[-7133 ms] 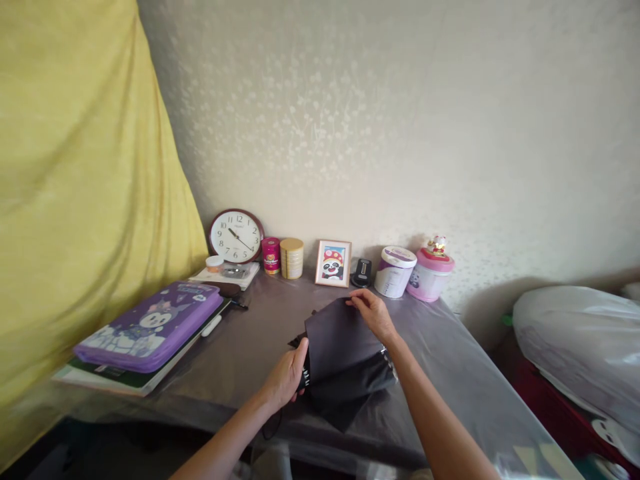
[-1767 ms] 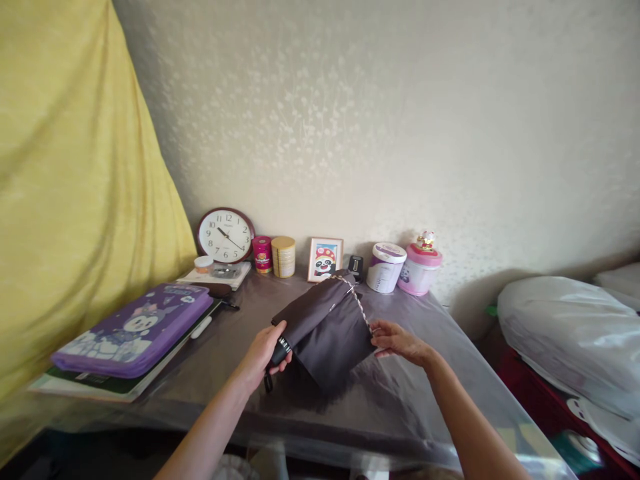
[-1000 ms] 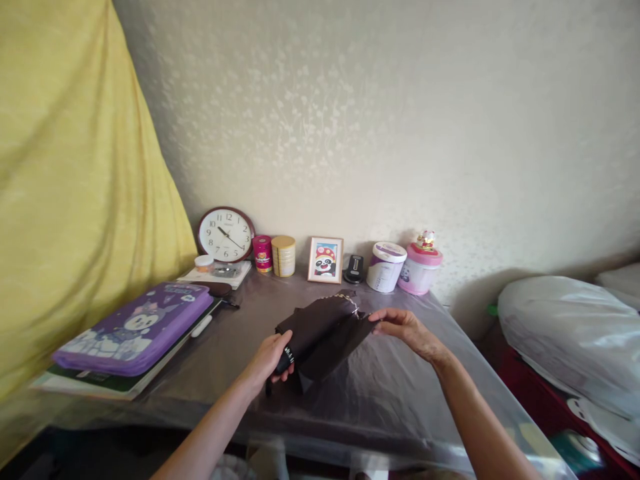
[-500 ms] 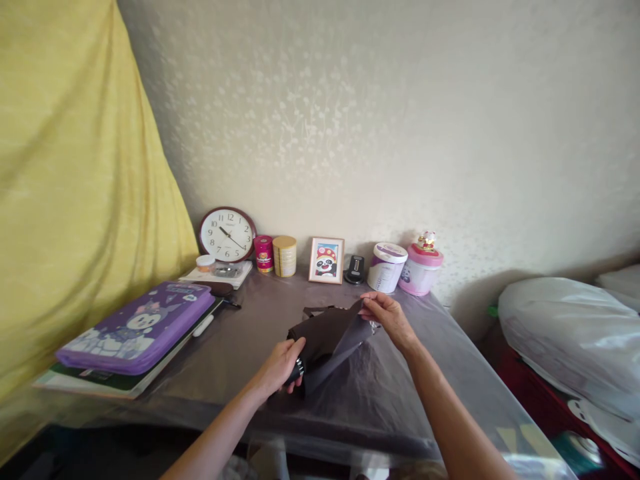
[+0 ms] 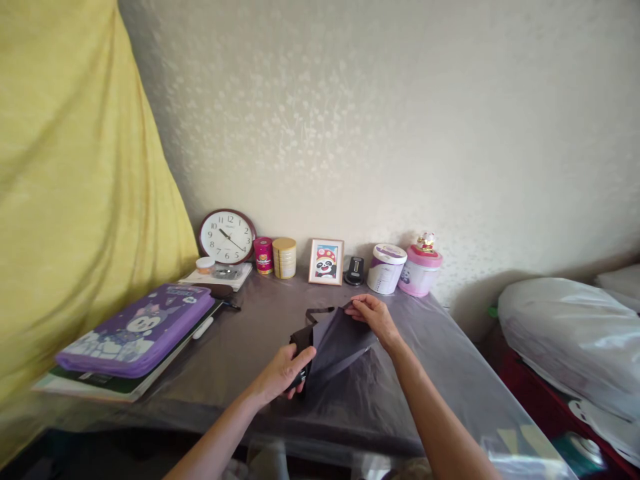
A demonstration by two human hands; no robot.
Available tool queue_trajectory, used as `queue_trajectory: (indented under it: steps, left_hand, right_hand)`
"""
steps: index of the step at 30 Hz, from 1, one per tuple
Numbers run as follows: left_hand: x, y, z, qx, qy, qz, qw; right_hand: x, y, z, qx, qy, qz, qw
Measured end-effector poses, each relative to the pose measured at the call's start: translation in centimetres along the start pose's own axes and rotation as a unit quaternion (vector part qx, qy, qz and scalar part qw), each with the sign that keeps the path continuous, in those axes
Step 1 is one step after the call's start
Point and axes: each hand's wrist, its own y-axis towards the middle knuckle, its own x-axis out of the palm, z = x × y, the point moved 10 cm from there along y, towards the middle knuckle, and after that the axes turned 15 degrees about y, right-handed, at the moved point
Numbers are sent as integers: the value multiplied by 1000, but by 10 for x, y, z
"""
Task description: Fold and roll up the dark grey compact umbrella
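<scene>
A black folding umbrella [image 5: 336, 341] is held just above the front half of the table, its dark cloth partly fanned out. My left hand [image 5: 286, 368] is closed round its handle end, thumb on top. Between the thumb and fingers of my right hand [image 5: 373, 317] a corner of the cloth is pinched and drawn up to the right. A narrow dark strap [image 5: 320, 311] sticks out past the far side of the cloth. Folds hide the umbrella's shaft and ribs.
Along the wall stand a clock [image 5: 227, 237], two tins, a picture frame [image 5: 326, 262], a small black device [image 5: 355, 271] and two lidded tubs [image 5: 387, 270]. A purple case [image 5: 140, 328] lies on books at left. Plastic sheeting covers the table [image 5: 240, 360]. White bags [image 5: 565, 340] are at right.
My right hand has moved slightly left, folding the cloth flap over toward my left hand. My left hand keeps its grip on the umbrella.
</scene>
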Motion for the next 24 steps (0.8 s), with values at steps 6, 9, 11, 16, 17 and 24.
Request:
queue_trajectory:
  steps: [6, 9, 11, 16, 17, 24]
  left_hand:
    - [4, 2, -5, -5, 4, -8, 1000]
    - [3, 4, -6, 1, -3, 5, 1000]
    - [3, 5, -6, 3, -18, 8, 1000]
    - [-1, 4, -5, -12, -37, 10, 999]
    - [-2, 4, -6, -20, -37, 12, 999]
    - [-13, 0, -5, -39, -72, 32, 996]
  right_hand:
    - [1, 0, 7, 16, -16, -8, 1000]
    - [-1, -2, 4, 14, -27, -13, 999]
    - [2, -6, -5, -14, -52, -29, 998]
    - [36, -22, -21, -127, -274, -174, 937]
    - [38, -24, -20, -143, -321, -186, 918]
    - [-35, -8, -50, -184, -347, 64, 917]
